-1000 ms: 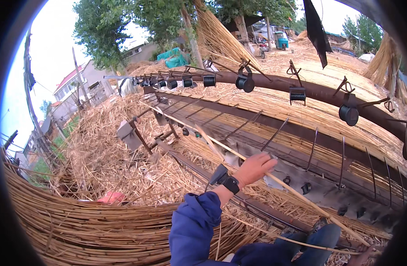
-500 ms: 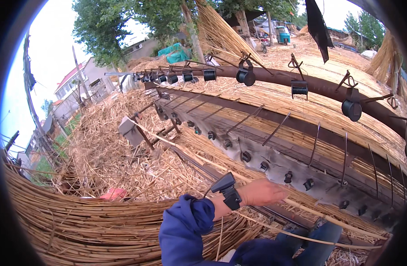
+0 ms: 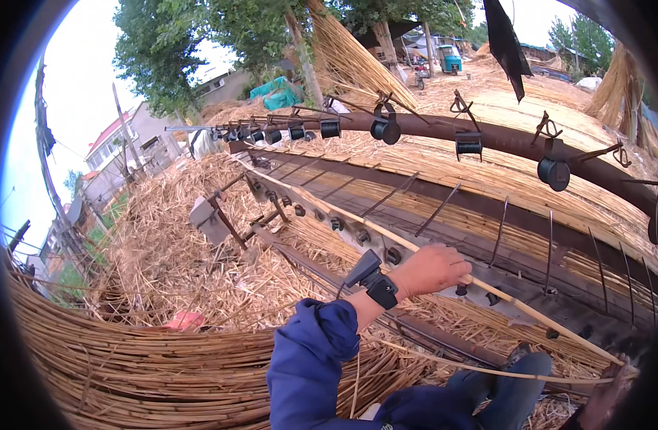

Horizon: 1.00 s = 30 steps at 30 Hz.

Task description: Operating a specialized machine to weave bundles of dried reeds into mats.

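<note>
Left hand: The person's left hand point(image 3: 432, 271) is closing its fingers around a long, pale reed point(image 3: 519, 306), with a black wristband point(image 3: 381, 290) showing below a pushed-up blue sleeve point(image 3: 311, 365).
Right hand: The right hand point(image 3: 603, 398) is appearing dimly at the lower right rim, near the reed's end; whether it is gripping cannot be told.
Reed: It is stretching diagonally past the left hand, running in front of a metal frame's grey ledge point(image 3: 515, 276) toward the right hand.
Second reed: A thinner reed point(image 3: 479, 370) is curving below the first, crossing in front of a jeans-clad leg point(image 3: 515, 387).
Frame: Dark rods point(image 3: 438, 208) are standing out in a row along the ledge, while black spools point(image 3: 552, 173) are hanging from a brown pipe point(image 3: 443, 129) above.
Ground: A thick bundle of reeds point(image 3: 164, 365) is filling the lower left, and loose straw point(image 3: 185, 236) is heaping up beyond it.
Yard: A teal three-wheeled vehicle point(image 3: 450, 59) is standing in the distance, and tall stalks point(image 3: 354, 61) are leaning near the trees point(image 3: 157, 57).
</note>
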Motion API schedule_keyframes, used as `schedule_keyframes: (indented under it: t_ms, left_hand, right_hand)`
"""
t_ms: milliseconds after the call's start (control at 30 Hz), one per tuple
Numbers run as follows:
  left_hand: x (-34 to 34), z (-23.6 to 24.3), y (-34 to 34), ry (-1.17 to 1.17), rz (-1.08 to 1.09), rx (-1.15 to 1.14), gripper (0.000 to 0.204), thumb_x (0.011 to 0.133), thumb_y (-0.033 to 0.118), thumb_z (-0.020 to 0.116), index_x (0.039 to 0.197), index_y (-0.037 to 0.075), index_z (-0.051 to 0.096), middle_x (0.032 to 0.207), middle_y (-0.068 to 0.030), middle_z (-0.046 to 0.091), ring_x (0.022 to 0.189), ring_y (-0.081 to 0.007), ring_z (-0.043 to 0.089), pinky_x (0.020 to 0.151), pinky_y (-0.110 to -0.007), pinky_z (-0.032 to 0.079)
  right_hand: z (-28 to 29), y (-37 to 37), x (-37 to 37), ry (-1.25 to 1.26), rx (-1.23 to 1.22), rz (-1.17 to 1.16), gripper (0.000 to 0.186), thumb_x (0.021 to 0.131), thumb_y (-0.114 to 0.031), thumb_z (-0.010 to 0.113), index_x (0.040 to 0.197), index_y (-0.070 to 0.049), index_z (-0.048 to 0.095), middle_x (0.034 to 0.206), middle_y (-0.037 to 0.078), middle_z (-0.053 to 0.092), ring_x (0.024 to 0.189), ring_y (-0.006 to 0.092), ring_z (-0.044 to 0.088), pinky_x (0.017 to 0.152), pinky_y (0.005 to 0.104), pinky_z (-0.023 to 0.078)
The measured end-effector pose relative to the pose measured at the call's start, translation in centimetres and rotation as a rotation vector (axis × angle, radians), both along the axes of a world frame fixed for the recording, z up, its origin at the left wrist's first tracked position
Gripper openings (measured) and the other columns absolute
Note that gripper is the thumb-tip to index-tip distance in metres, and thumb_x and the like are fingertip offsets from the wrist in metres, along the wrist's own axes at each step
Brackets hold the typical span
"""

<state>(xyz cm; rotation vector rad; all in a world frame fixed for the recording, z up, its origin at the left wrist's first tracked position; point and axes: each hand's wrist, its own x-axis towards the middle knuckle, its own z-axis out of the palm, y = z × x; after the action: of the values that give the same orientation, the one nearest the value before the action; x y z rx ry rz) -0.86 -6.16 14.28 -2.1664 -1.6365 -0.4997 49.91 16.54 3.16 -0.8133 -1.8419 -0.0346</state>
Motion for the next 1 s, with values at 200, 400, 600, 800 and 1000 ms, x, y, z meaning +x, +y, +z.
schedule_keyframes:
  t_ms: [200, 400, 600, 800, 1000]
  left_hand:
    - [4.5, -0.4, 3.6, -0.209, -0.121, 0.129, 0.020, 0.078, 0.022, 0.062, 0.091, 0.012, 0.052, 0.074, -0.0045, 0.051, 0.071, -0.0248, 0.054, 0.060, -0.036, 0.044]
    - [8.8, 0.4, 7.3, -0.195, -0.296, 0.038, 0.016, 0.077, 0.019, 0.059, 0.085, 0.010, 0.049, 0.075, -0.0071, 0.050, 0.072, -0.0270, 0.054, 0.057, -0.037, 0.045]
    - [5.6, 2.6, 11.1, -0.320, -0.039, 0.108, 0.014, 0.072, 0.001, 0.061, 0.082, 0.003, 0.053, 0.078, -0.0144, 0.051, 0.072, -0.0330, 0.052, 0.060, -0.037, 0.041]
    - [3.7, -2.3, 24.4, -0.121, 0.162, 0.021, 0.008, 0.076, 0.006, 0.058, 0.076, -0.001, 0.053, 0.076, -0.0187, 0.049, 0.077, -0.0360, 0.048, 0.071, -0.042, 0.039]
    - [0.1, -5.2, 29.5, 0.035, 0.279, 0.048, 0.011, 0.078, 0.011, 0.057, 0.076, 0.000, 0.060, 0.078, -0.0175, 0.054, 0.084, -0.0366, 0.049, 0.075, -0.043, 0.041]
  right_hand:
    - [4.4, -7.1, -14.1, 1.055, -0.948, 0.690, 0.027, 0.095, -0.026, 0.044, 0.115, -0.008, 0.045, 0.116, 0.006, 0.051, 0.098, 0.0091, 0.051, 0.072, 0.0207, 0.040]
    - [6.3, -10.0, -13.3, 0.993, -0.915, 0.670, 0.026, 0.094, -0.029, 0.043, 0.100, -0.004, 0.047, 0.079, 0.009, 0.058, 0.068, 0.0148, 0.057, 0.059, 0.0266, 0.046]
    - [1.2, -11.8, -8.4, 1.046, -1.014, 0.986, 0.031, 0.094, -0.029, 0.043, 0.087, 0.000, 0.051, 0.072, 0.012, 0.057, 0.066, 0.0193, 0.057, 0.059, 0.0296, 0.047]
    - [0.9, -15.1, -1.5, 1.127, -0.926, 0.782, 0.035, 0.094, -0.035, 0.041, 0.085, -0.002, 0.050, 0.070, 0.009, 0.055, 0.062, 0.0158, 0.054, 0.057, 0.0267, 0.043]
    - [0.4, -15.1, 0.4, 1.202, -0.901, 0.746, 0.031, 0.094, -0.030, 0.041, 0.085, -0.002, 0.049, 0.066, 0.010, 0.051, 0.059, 0.0180, 0.048, 0.057, 0.0309, 0.040]
